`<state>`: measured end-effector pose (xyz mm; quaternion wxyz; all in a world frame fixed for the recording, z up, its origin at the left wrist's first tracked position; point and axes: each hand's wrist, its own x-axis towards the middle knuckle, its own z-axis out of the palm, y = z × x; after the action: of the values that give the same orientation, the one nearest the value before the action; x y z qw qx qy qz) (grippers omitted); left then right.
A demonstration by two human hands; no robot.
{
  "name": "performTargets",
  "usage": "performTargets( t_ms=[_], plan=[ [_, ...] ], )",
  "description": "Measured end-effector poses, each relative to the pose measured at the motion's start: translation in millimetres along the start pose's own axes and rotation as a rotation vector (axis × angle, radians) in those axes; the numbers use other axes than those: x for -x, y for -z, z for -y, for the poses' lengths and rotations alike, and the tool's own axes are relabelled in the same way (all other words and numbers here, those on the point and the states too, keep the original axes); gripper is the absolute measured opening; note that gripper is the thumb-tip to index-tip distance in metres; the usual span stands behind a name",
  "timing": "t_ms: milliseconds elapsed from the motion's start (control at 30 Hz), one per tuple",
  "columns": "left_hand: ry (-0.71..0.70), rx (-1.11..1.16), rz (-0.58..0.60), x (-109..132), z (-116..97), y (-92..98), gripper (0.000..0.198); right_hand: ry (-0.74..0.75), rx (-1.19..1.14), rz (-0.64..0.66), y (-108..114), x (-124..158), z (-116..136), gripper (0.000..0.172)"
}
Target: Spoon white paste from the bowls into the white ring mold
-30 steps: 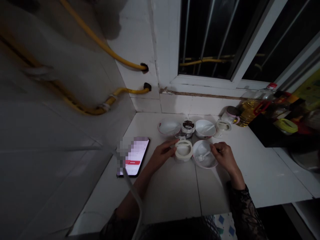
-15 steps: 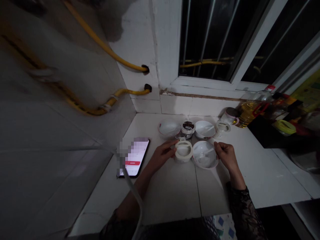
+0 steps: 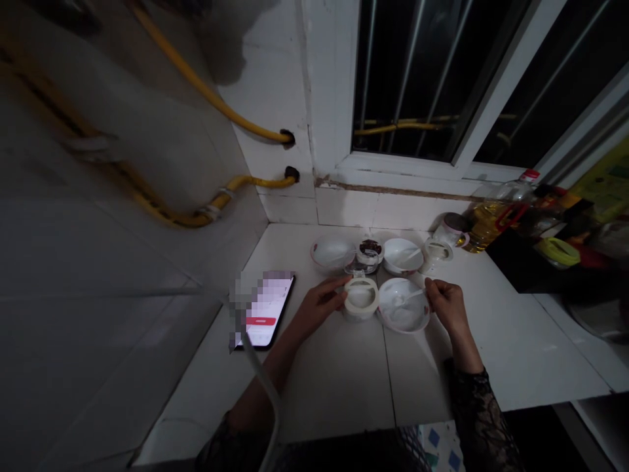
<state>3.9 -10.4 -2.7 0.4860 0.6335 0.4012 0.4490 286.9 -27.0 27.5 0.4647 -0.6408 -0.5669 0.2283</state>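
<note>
My left hand (image 3: 327, 296) holds the left side of a small clear seasoning jar (image 3: 361, 308) with a white rim; its see-through flip lid (image 3: 361, 262) stands raised at the back. To the right, touching or almost touching the jar, is a white bowl (image 3: 393, 321) with a pinkish rim. A white spoon (image 3: 407, 298) rests inside it, with pale contents that I cannot make out. My right hand (image 3: 445, 300) pinches this bowl's right rim, fingers closed.
Behind stand another bowl (image 3: 331, 252), a jar of dark red contents (image 3: 369, 249), a bowl with a spoon (image 3: 401, 257) and a second clear jar (image 3: 436, 252). A lit phone (image 3: 270, 305) lies left, a cable (image 3: 263, 377) crossing before it. An oil bottle (image 3: 486, 216) stands right.
The bowl under my right hand and the spoon in it have shifted very slightly. My left hand stays on the jar.
</note>
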Motion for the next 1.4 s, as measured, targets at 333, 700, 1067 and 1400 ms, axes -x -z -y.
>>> performTargets(
  t_ms=[333,700,1067,1400],
  plan=[
    [0.021,0.015,-0.003,0,-1,-0.3,0.044,0.217,-0.072,-0.185,-21,16,36,0.048],
    [0.007,0.017,0.008,0,4,0.6,0.045,1.073,0.353,-0.130,-39,24,47,0.014],
    [-0.010,-0.008,0.000,0,0,0.8,0.044,0.459,0.375,-0.097,11,4,6,0.043],
    [0.012,-0.016,-0.007,1,-3,0.2,0.041,0.433,0.426,0.279,6,7,5,0.043]
  ],
)
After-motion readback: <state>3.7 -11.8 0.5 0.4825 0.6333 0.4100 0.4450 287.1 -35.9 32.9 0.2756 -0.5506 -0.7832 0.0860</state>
